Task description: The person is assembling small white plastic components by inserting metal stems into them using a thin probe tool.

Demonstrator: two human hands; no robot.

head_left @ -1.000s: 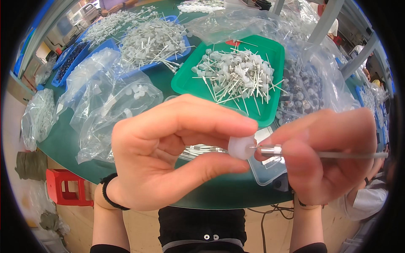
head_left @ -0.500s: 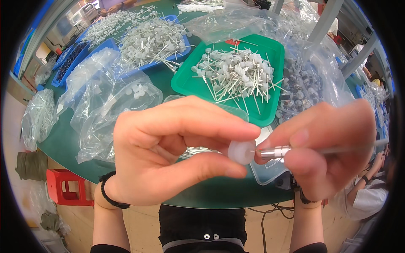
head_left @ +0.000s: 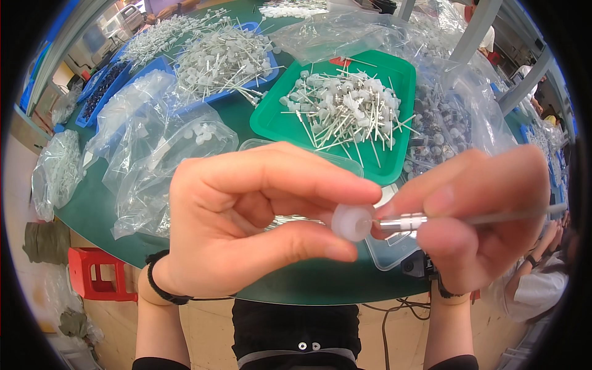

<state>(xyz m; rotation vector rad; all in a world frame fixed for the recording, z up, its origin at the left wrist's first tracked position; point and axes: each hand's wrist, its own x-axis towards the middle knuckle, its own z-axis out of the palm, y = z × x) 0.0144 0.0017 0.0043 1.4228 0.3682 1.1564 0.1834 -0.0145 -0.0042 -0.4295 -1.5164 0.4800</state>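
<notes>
Between thumb and fingers, my left hand [head_left: 246, 216] pinches a translucent white plastic cap [head_left: 352, 222], round with a recessed face toward the right. My right hand [head_left: 481, 213] grips a thin rod with a silver metal collar [head_left: 402, 222], its shaft running back past the fingers to the right. The collar's tip is close to the cap's face; a fine thin piece shows between them, and I cannot tell if they touch. Behind the hands, a green tray [head_left: 269, 117] holds a heap of metal rods with white caps. Below it, a clear plastic box [head_left: 388, 253] is partly hidden by my hands.
Blue trays [head_left: 219, 94] of similar capped rods stand at the far left. Clear plastic bags [head_left: 179, 139] lie on the left of the green table [head_left: 92, 203]; another bag of parts [head_left: 441, 123] sits right of the green tray. A red stool [head_left: 98, 274] stands at lower left.
Both hands stay nearly in place. The left hand has shifted very slightly, and the cap with it; the metal collar remains close to the cap.
</notes>
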